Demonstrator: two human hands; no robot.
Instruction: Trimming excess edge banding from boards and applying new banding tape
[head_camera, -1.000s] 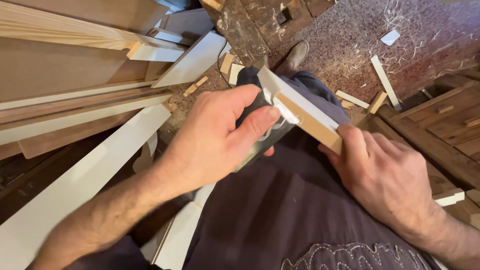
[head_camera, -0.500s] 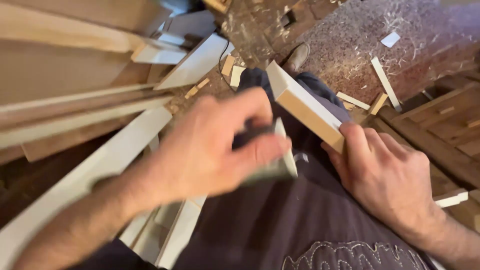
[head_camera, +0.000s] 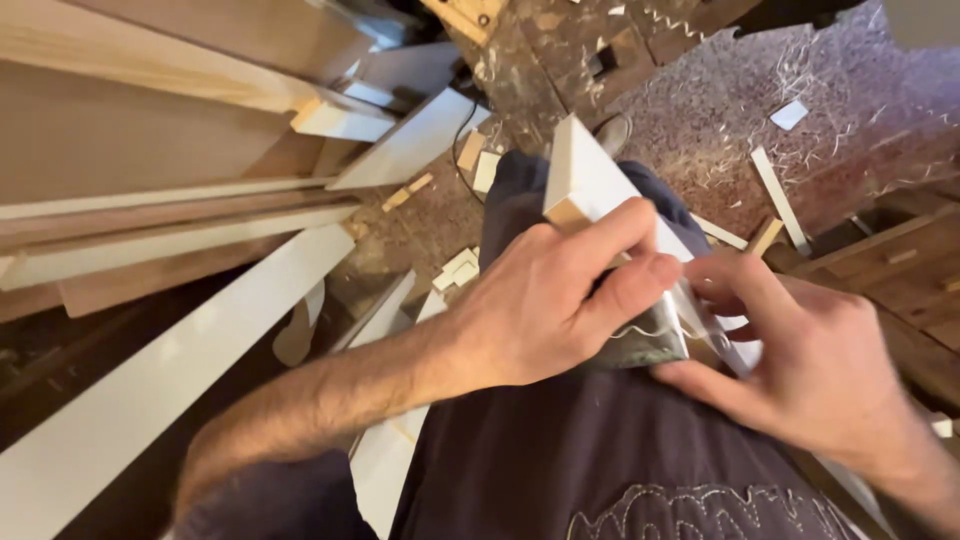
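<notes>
The white-faced wooden strip (head_camera: 590, 185) lies across the person's lap at centre frame, running toward the upper middle. The left hand (head_camera: 545, 310) is closed around a folded grey abrasive sheet (head_camera: 650, 340), pressing it against the strip's edge. The right hand (head_camera: 800, 370) pinches the strip's near end with thumb and curled fingers. Judging by that light pinch, the strip could twist or slip off the dark apron (head_camera: 600, 460), and knuckles could scrape its sharp corner

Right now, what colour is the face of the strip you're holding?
White face on the wooden strip, bare tan wood at its end; head view.
</notes>
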